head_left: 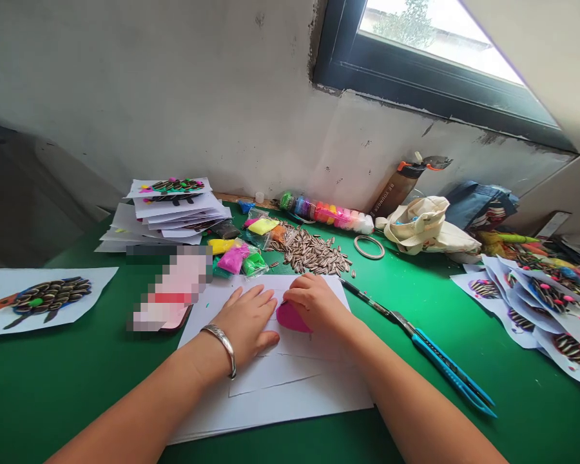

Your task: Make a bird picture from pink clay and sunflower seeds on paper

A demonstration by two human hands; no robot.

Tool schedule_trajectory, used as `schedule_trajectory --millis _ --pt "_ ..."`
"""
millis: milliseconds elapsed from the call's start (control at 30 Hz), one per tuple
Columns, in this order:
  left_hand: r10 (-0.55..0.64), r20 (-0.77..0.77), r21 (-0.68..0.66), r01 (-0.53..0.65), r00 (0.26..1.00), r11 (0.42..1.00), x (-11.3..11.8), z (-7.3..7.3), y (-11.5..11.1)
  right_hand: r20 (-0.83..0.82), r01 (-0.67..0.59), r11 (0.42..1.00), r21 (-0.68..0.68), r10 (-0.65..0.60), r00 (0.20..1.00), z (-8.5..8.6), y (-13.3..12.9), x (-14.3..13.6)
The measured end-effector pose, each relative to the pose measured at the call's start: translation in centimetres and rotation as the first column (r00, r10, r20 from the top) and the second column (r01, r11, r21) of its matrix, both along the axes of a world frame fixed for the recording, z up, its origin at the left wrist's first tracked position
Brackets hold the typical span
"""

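- Pink clay (290, 319): a flat-looking patch on the top sheet of white paper (314, 396), between the two hands, partly covered by the right one. Pencil lines run on the paper below it.
- Material judged from looks and from the bright packets (234, 259) nearby: probably light, soft, a bit tacky; likely to dent or smear under a hard push, and to tear where thin. Not slippery, I'd guess.
- Best hold, in my judgement: flat fingertips on top, or a light pinch at the rim; a tight grip would probably spoil the outline.
- Right hand (321, 303): fingers bent together over the clay's upper right side, tips touching it or just at its edge. Pinching or only pressing: cannot tell, since the hand hides part of the contact.
- Left hand (244, 322): palm down on the paper, fingers extended and slightly apart, thumb out towards the clay but clear of it. Grasps nothing; seems to steady the sheet. Silver bangle (223, 340) at the wrist.
- Round about, on the green table (536, 370): striped seeds (319, 254) heaped beyond the paper; blue-handled tool (449, 370) lying to the right.
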State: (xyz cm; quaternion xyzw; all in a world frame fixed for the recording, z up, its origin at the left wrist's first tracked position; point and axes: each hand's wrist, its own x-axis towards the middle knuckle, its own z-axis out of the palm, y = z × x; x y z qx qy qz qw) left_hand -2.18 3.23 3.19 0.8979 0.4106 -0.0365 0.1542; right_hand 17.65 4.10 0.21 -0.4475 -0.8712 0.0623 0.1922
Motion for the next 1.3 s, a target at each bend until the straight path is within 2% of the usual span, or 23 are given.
schedule_trajectory --millis 200,1033,1100,1167,1233,1300 --pt "0.028 -0.002 -0.017 -0.028 1.0 0.999 0.1 0.0 0.0 -0.02 -0.05 0.999 -0.02 0.049 0.999 0.4 0.0 -0.4" --pt "0.022 0.001 -0.006 -0.022 1.0 1.0 0.1 0.0 0.1 -0.063 -0.101 0.995 -0.006 0.1 0.993 0.4 -0.2 -0.7" --pt "0.018 0.006 0.001 -0.018 1.0 1.0 0.0 -0.1 0.1 -0.093 -0.064 0.998 0.023 0.066 0.993 0.4 -0.1 -0.4" --pt "0.013 0.016 0.008 -0.014 1.0 1.0 -0.1 -0.1 -0.1 -0.164 0.028 0.999 0.042 -0.021 0.986 0.4 0.0 0.2" --pt "0.011 0.023 0.014 -0.011 1.0 1.0 -0.2 -0.2 -0.2 -0.231 0.111 0.994 0.013 -0.106 0.967 0.3 -0.2 1.0" --pt "0.011 0.027 0.015 -0.011 1.0 1.0 -0.3 -0.3 -0.3 -0.25 0.144 0.988 -0.049 -0.152 0.956 0.1 -0.7 1.6"
